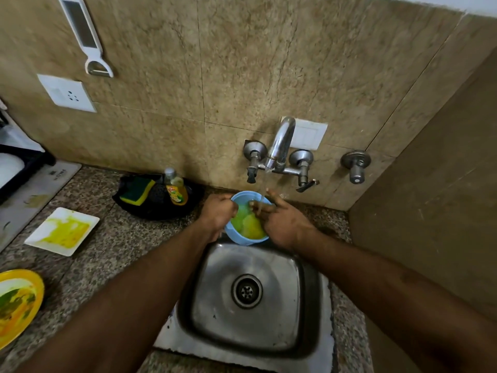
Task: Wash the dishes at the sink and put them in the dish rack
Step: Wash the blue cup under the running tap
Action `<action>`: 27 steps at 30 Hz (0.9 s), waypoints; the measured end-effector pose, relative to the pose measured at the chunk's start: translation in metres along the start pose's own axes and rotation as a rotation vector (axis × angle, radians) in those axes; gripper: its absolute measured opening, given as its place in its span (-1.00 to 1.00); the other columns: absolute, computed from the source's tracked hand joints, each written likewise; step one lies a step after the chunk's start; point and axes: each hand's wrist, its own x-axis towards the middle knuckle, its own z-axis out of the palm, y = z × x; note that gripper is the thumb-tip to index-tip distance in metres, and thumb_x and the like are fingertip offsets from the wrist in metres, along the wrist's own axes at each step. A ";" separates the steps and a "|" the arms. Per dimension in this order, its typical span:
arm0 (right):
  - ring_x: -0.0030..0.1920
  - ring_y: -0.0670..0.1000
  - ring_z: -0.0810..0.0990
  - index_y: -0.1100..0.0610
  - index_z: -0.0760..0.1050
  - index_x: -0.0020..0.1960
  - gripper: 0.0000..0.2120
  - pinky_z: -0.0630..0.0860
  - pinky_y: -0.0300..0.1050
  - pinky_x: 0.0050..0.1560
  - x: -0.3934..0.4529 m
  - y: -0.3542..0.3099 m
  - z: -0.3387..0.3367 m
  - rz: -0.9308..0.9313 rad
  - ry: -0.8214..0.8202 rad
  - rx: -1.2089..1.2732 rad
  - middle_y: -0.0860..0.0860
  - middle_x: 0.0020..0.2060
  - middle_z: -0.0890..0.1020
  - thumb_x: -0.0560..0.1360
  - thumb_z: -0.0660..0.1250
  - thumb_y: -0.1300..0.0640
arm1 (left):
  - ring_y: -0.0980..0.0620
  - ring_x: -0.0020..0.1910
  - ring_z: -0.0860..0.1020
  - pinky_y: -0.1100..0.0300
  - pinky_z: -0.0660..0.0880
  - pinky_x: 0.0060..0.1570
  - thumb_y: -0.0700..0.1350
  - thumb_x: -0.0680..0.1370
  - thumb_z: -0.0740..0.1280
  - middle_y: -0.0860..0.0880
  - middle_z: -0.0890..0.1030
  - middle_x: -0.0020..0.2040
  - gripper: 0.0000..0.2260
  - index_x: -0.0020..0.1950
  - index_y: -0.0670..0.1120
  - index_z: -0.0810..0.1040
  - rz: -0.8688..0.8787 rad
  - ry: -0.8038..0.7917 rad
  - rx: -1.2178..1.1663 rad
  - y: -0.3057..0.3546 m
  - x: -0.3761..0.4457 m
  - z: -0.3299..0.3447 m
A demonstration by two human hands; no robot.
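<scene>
Gripping the rim of a light-blue plastic bowl, the left hand holds it over the back edge of the square steel sink. With fingers straight, the right hand reaches inside, rubbing yellow-green residue under water running from the chrome wall tap.

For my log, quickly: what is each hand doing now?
Left hand: grips the blue bowl by its rim.
Right hand: open, fingers inside the bowl under the water.

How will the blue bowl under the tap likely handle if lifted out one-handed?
The blue bowl is probably slippery: water runs into it and yellow-green liquid pools inside. It looks like rigid, light plastic, though heavier while filled. Held tilted by the left hand, it may spill.
</scene>
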 end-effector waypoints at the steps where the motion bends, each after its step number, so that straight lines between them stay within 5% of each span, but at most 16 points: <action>1: 0.57 0.08 0.29 0.09 0.62 0.29 -0.65 -0.24 0.31 0.59 0.000 -0.009 -0.001 0.025 -0.010 0.066 0.09 0.34 0.60 0.60 0.19 0.07 | -0.01 -0.42 0.56 0.22 0.49 -0.40 -0.29 0.22 0.31 -0.03 0.61 -0.42 -0.77 -0.25 -0.10 0.71 0.010 0.037 -0.015 -0.002 0.002 0.001; 4: 0.15 0.11 0.65 0.09 0.67 0.01 -0.77 0.01 0.04 0.60 -0.004 -0.034 -0.013 0.177 -0.036 0.361 0.07 -0.07 0.73 0.58 0.24 0.08 | -0.08 -0.38 0.55 0.11 0.50 -0.38 -0.28 0.19 0.31 -0.11 0.60 -0.38 -0.75 -0.23 -0.15 0.71 -0.023 0.147 -0.046 -0.016 0.003 0.007; 6: 0.07 0.12 0.65 0.08 0.69 -0.01 -0.80 0.41 -0.10 0.28 -0.006 -0.047 -0.014 0.314 0.017 0.643 0.07 -0.07 0.73 0.56 0.33 0.01 | -0.09 -0.39 0.54 0.09 0.49 -0.38 -0.25 0.18 0.30 -0.12 0.58 -0.40 -0.79 -0.29 -0.16 0.69 -0.044 0.201 -0.099 -0.027 0.004 0.012; 9: 0.02 0.06 0.66 0.00 0.71 0.01 -0.77 0.56 -0.13 0.00 -0.005 -0.061 -0.011 0.445 0.099 0.974 -0.02 -0.08 0.74 0.48 0.39 -0.09 | -0.09 -0.40 0.52 0.10 0.46 -0.39 -0.23 0.20 0.33 -0.10 0.55 -0.41 -0.89 -0.36 -0.14 0.64 -0.053 0.235 -0.127 -0.028 0.003 0.016; 12: 0.04 0.08 0.65 -0.01 0.68 0.09 -0.66 0.59 -0.08 0.02 -0.005 -0.061 -0.018 0.448 0.076 0.939 0.00 -0.03 0.72 0.47 0.28 -0.15 | -0.09 -0.36 0.54 0.20 0.47 -0.40 -0.33 0.37 0.37 -0.11 0.60 -0.31 -0.87 -0.26 -0.13 0.66 -0.063 0.228 -0.128 -0.025 0.010 0.017; 15: 0.01 0.10 0.65 0.07 0.59 -0.02 -0.74 0.50 -0.10 -0.02 -0.001 -0.056 -0.027 0.437 -0.036 0.656 0.03 -0.05 0.69 0.51 0.30 -0.11 | -0.18 -0.16 0.68 -0.07 0.69 -0.13 -0.21 0.50 0.42 -0.15 0.71 -0.14 -0.95 -0.12 -0.13 0.68 -0.157 0.081 -0.199 -0.031 0.016 0.020; 17: 0.06 0.09 0.63 0.03 0.55 0.03 -0.74 0.49 -0.06 0.08 0.005 -0.050 -0.039 0.488 -0.100 0.583 0.02 -0.01 0.65 0.48 0.32 -0.12 | -0.20 -0.17 0.69 -0.15 0.68 -0.13 -0.14 0.55 0.44 -0.23 0.73 -0.08 -0.89 -0.07 -0.17 0.71 -0.201 -0.005 -0.275 -0.037 0.016 0.028; 19: 0.09 0.10 0.61 0.04 0.55 0.13 -0.66 0.49 -0.01 0.12 0.014 -0.045 -0.044 0.513 -0.120 0.625 0.02 0.02 0.64 0.46 0.34 -0.14 | -0.19 -0.18 0.70 -0.05 0.67 -0.19 -0.08 0.56 0.45 -0.25 0.73 -0.03 -0.80 0.03 -0.20 0.72 -0.214 -0.043 -0.350 -0.038 0.012 0.035; 23: -0.03 0.09 0.64 0.02 0.59 0.06 -0.72 0.47 -0.06 -0.07 0.025 -0.041 -0.048 0.466 -0.098 0.774 0.01 -0.07 0.67 0.46 0.36 -0.13 | -0.23 0.01 0.72 -0.20 0.66 0.06 0.02 0.58 0.44 -0.24 0.73 0.02 -0.72 0.11 -0.19 0.71 -0.168 -0.094 -0.437 -0.040 0.013 0.035; 27: 0.00 0.13 0.65 0.12 0.63 0.04 -0.81 0.47 -0.11 -0.12 0.017 -0.040 -0.040 0.330 -0.106 0.773 0.08 -0.04 0.69 0.48 0.37 0.08 | -0.21 -0.15 0.71 0.00 0.65 -0.27 -0.01 0.63 0.39 -0.26 0.73 -0.01 -0.75 0.09 -0.18 0.69 -0.154 -0.057 -0.460 -0.044 0.011 0.031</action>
